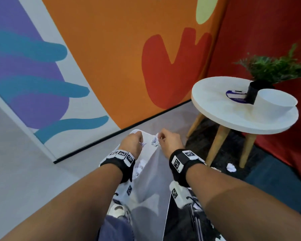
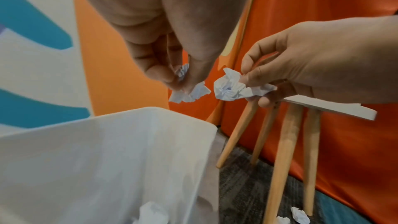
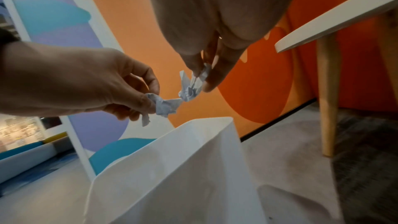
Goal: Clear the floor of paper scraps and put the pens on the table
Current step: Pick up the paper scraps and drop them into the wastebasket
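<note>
Both hands hover over the open top of a white bin (image 1: 147,185). My left hand (image 1: 135,141) pinches a crumpled white paper scrap (image 2: 190,94) between thumb and fingertips. A second crumpled scrap (image 2: 229,88) is pinched by my right hand (image 1: 167,140), just beside the first. From the right wrist, the right hand's scrap (image 3: 191,84) hangs above the bin rim (image 3: 206,122), and the left hand's scrap (image 3: 164,106) nearly touches it. More crumpled scraps (image 2: 152,214) lie at the bottom of the bin. Another scrap (image 1: 231,167) lies on the dark carpet by the table legs.
A round white table (image 1: 214,105) on wooden legs (image 1: 217,145) stands to the right. It carries a potted plant (image 1: 271,68), a white pot (image 1: 276,105) and a purple card (image 1: 236,98). A painted wall panel (image 1: 111,66) stands close behind the bin.
</note>
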The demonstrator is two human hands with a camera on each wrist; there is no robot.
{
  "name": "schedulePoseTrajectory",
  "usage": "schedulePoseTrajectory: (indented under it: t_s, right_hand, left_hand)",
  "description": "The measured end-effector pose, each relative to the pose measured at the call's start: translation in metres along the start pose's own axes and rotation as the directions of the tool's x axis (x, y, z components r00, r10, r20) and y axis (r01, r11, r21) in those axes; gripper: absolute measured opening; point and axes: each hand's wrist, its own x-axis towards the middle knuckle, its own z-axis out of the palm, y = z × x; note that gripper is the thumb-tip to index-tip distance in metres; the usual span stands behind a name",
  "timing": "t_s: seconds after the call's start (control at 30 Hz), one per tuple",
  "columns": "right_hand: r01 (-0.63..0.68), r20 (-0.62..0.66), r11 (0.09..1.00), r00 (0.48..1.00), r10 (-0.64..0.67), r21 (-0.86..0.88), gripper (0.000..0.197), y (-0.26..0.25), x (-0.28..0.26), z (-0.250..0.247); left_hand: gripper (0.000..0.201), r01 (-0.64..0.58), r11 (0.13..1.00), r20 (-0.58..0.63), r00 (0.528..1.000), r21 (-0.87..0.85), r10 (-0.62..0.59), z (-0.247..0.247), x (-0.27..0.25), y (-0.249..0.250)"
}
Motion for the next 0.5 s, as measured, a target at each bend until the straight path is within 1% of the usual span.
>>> schedulePoseTrajectory:
  t_s: [0.1,0.2,0.23,0.3,0.37,0.4,0.43,0.5]
  right_hand:
    - [0.015,0.052,1.0,0.999,-0.015,-0.009,0.015,-0.007,0.007,0.031]
    - [0.042,0.088,0.999,0.995,-0.043,0.008,0.016,-0.007,0.012,0.058]
    - [0.062,0.087,0.998,0.994,-0.063,0.013,0.016,-0.006,0.014,0.065]
    - [0.085,0.086,0.996,0.993,-0.087,0.025,0.016,-0.003,0.017,0.077]
    - [0.091,0.086,0.995,0.992,-0.094,0.036,0.018,-0.001,0.02,0.084]
    - [0.09,0.084,0.995,0.992,-0.093,0.046,0.019,0.001,0.022,0.085]
    - [0.087,0.085,0.995,0.992,-0.092,0.053,0.02,0.003,0.023,0.086]
    - [0.094,0.117,0.995,0.988,-0.096,0.029,0.023,0.007,0.024,0.085]
  left_hand:
    - [0.01,0.069,0.998,0.014,0.998,0.01,-0.069,0.014,-0.001,-0.029]
    - [0.013,0.134,0.991,0.071,0.989,-0.026,-0.132,0.03,-0.004,-0.055]
    - [0.016,0.158,0.986,0.098,0.983,-0.052,-0.152,0.035,-0.004,-0.063]
    - [0.025,0.203,0.977,0.196,0.963,-0.062,-0.188,0.044,-0.006,-0.075]
    - [0.035,0.218,0.976,0.298,0.933,-0.015,-0.203,0.05,-0.006,-0.082]
    - [0.04,0.219,0.976,0.319,0.924,0.007,-0.21,0.052,-0.004,-0.083]
    - [0.043,0.217,0.976,0.322,0.923,0.022,-0.213,0.054,-0.002,-0.082]
    - [0.042,0.211,0.977,0.294,0.932,0.036,-0.212,0.055,0.003,-0.078]
